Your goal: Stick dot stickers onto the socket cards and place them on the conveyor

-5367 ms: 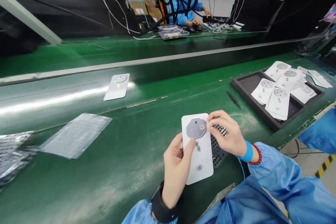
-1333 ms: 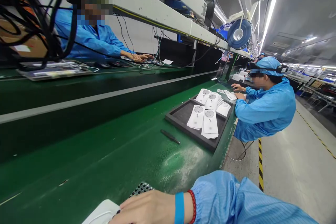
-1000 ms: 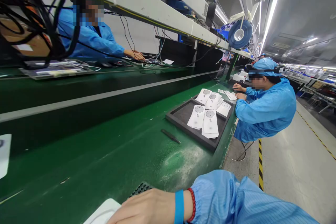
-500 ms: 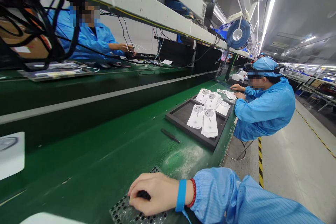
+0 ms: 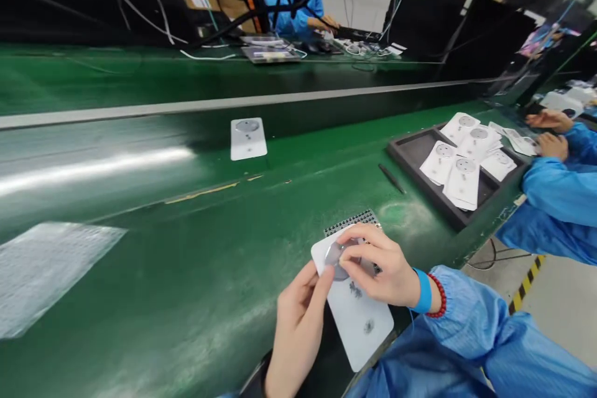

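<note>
White socket panel (image 5: 359,323) is held over the green table (image 5: 153,286), its top edge overlapping a perforated black plate (image 5: 352,221). Left hand (image 5: 298,329) grips its side; right hand (image 5: 380,267) pinches the grey round film (image 5: 336,260) on its face.

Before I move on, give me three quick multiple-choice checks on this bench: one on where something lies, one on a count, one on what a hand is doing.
1. Where do the black tweezers lie?
A) Inside the black tray
B) On the green belt, outside the tray
C) On the perforated plate

2. How many white panels lie alone on the belt, away from the tray?
A) One
B) Two
C) Four

3. What are the right hand's fingers on?
A) The grey disc on the held white panel
B) The tweezers
C) The tray

1 B: they lie just beyond the tray's wall.
2 A: only the lone panel.
3 A: the fingertips touch the disc.
</note>
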The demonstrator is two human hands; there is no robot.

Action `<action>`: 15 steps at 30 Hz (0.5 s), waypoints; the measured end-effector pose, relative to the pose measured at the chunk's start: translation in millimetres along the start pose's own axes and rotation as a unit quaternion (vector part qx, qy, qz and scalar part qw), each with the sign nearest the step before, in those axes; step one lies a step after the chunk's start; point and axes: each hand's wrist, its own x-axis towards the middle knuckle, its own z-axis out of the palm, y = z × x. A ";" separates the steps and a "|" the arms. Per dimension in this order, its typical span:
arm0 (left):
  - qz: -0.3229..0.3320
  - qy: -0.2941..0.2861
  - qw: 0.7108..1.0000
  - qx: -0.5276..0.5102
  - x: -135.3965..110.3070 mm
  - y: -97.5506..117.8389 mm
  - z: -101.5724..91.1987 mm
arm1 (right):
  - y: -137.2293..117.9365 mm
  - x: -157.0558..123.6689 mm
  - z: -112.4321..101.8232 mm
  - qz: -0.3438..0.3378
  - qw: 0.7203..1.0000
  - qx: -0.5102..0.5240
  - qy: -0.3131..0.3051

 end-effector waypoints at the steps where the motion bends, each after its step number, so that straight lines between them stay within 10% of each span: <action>1: 0.001 -0.003 1.000 -0.004 -0.5 2.1 1.5 | -0.1 -0.5 2.5 -0.010 1.000 -0.009 -0.005; 15: 0.048 0.022 0.995 0.083 -0.8 -7.0 -0.8 | 5.7 -1.4 8.0 -0.118 0.976 -0.179 -0.040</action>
